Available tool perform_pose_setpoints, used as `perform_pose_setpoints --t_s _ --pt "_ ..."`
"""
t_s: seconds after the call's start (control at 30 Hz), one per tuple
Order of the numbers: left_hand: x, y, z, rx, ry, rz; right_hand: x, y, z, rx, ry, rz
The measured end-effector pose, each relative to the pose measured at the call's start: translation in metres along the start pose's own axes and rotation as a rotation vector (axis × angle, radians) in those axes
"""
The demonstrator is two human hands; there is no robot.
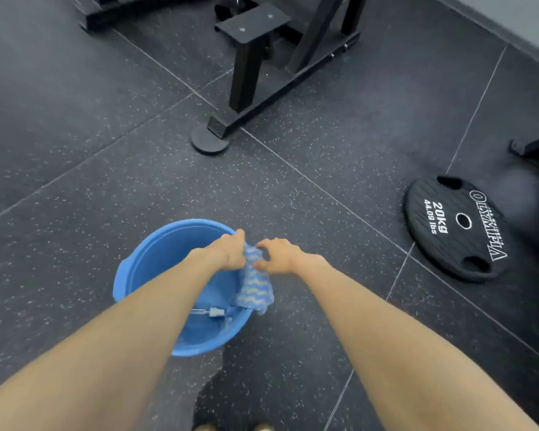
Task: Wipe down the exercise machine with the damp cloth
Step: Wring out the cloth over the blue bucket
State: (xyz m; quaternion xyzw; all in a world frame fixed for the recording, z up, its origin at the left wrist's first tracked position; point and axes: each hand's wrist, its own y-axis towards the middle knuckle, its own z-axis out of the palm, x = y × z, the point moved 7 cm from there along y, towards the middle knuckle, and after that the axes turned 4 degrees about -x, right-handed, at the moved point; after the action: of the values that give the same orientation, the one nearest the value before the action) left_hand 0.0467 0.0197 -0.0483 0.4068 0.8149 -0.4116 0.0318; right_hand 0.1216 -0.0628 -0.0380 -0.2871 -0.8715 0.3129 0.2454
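A blue cloth (255,286) with pale wavy stripes hangs over the right rim of a blue plastic bucket (156,256) on the floor. My left hand (227,251) and my right hand (279,256) both grip the cloth's upper end, close together, the rest drooping below them. The black frame of the exercise machine (249,66) stands further ahead, its base ending in a round foot (209,141).
A black 20 kg weight plate (458,228) lies flat on the floor to the right. Another black frame end (532,144) juts in at the right edge. A wet patch (221,396) darkens the speckled rubber floor below the bucket. A grey wall (517,17) runs along the top right.
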Motion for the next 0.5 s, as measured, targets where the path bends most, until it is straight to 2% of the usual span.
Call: perform_pose_setpoints --t_s 0.13,0.23,0.37,0.5 --pt "-0.007 0.006 -0.009 -0.037 -0.019 -0.064 -0.003 0.007 0.001 0.039 -0.113 0.034" --pt "-0.026 -0.02 -0.025 0.022 -0.035 -0.052 -0.002 -0.016 -0.015 0.037 -0.051 0.112" --pt "-0.067 -0.08 -0.065 0.119 -0.028 -0.049 0.012 -0.078 -0.067 0.026 0.005 0.075" --pt "-0.11 -0.134 -0.114 0.13 -0.029 -0.025 0.028 -0.145 -0.136 -0.066 0.077 0.023"
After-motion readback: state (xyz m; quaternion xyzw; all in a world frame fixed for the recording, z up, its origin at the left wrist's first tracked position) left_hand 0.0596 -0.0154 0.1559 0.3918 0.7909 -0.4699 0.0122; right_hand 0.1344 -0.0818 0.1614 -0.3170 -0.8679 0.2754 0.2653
